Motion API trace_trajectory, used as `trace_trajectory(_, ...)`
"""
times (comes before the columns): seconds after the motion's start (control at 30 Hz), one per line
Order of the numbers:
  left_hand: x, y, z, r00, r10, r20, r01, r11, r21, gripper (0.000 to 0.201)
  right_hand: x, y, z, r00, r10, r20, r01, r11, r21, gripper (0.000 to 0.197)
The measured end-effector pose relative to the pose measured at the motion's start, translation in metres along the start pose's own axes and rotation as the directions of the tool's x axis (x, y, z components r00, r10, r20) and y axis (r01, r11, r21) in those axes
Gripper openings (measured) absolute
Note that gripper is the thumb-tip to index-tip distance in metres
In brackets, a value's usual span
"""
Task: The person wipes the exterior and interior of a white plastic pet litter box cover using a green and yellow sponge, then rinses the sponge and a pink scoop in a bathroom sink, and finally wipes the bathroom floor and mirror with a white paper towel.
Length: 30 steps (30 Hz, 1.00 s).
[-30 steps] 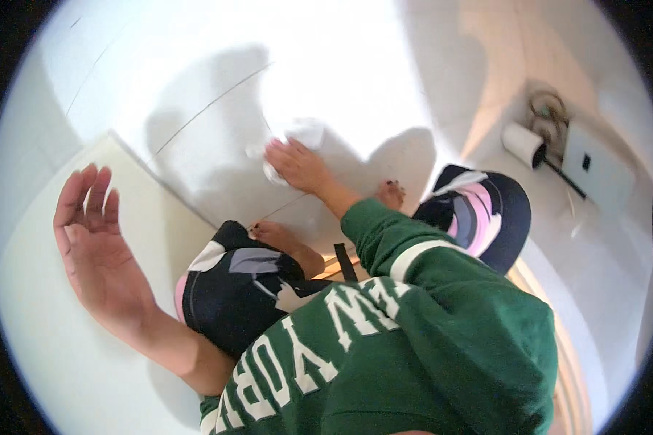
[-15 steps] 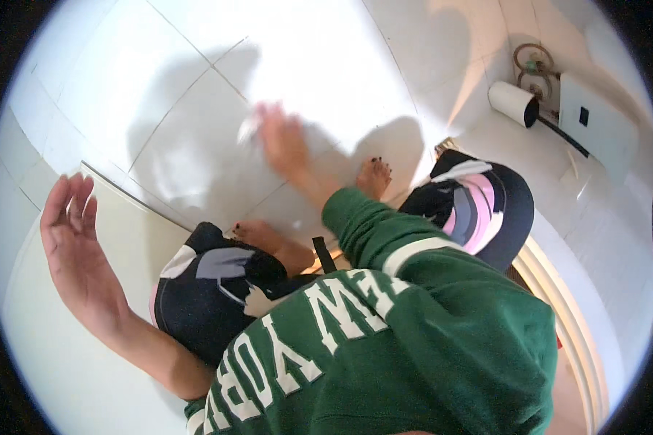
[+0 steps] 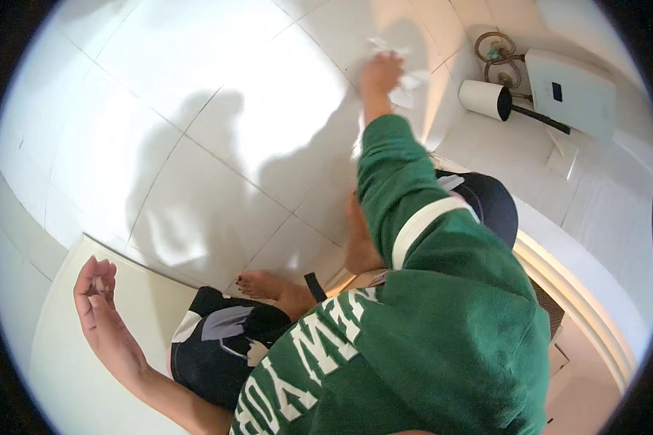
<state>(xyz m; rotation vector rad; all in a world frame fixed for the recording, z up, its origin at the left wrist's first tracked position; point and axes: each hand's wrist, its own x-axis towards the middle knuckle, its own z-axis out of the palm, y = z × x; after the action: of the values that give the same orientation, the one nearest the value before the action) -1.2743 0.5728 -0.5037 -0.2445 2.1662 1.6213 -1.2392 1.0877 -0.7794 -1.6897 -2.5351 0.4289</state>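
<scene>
My right hand (image 3: 382, 71) reaches far out over the floor with its fingers closed on a thin white crumpled tissue (image 3: 411, 81). The tissue shows past the fingertips and beside the hand, against the white floor tiles (image 3: 268, 174). Its edges are hard to make out in the bright light. At the left, my left hand (image 3: 103, 312) is raised in front of a pale door panel (image 3: 58, 341). Its fingers bend loosely, stay apart and hold nothing.
A white cylindrical holder (image 3: 484, 99) with a black handle lies tipped at the right, by a white box (image 3: 569, 94) and coiled brown hoses (image 3: 495, 58). My bare feet (image 3: 268, 284) are on the tiles. A door frame (image 3: 580, 304) curves along the lower right.
My right hand has swept forward and right across the floor with the tissue. The left hand has dropped lower, and its fingers have curled more. The view has shifted a little.
</scene>
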Motion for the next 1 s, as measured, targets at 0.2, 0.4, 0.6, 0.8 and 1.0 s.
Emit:
trace_trajectory(0.2, 0.013, 0.005, 0.021, 0.997, -0.071, 0.021, 0.071, 0.997, -0.026, 0.038, -0.183, -0.068, 0.03, 0.624, -0.781, -0.011, 0.775, 0.617, 0.134, 0.04)
trace_trajectory(0.4, 0.006, 0.0, 0.006, 0.986, -0.166, 0.016, 0.166, 0.986, 0.011, 0.04, 0.002, 0.062, 0.021, 0.932, -0.06, -0.357, -0.125, 0.871, -0.475, 0.04)
trace_trajectory(0.6, 0.013, 0.002, 0.017, 0.996, -0.082, 0.022, 0.082, 0.996, -0.017, 0.044, 0.121, 0.069, 0.004, 0.969, 0.071, -0.237, -0.144, 0.94, -0.31, 0.042)
trace_trajectory(0.8, 0.011, 0.009, 0.015, 0.996, -0.09, 0.014, 0.09, 0.996, 0.002, 0.043, -0.053, -0.084, 0.047, 0.739, -0.661, -0.13, 0.637, 0.749, -0.184, 0.042)
trace_trajectory(1.0, 0.022, 0.023, 0.035, 0.994, -0.096, -0.055, 0.093, 0.995, -0.045, 0.033, -0.296, -0.043, 0.042, 0.183, -0.983, 0.013, 0.983, 0.182, -0.038, 0.044)
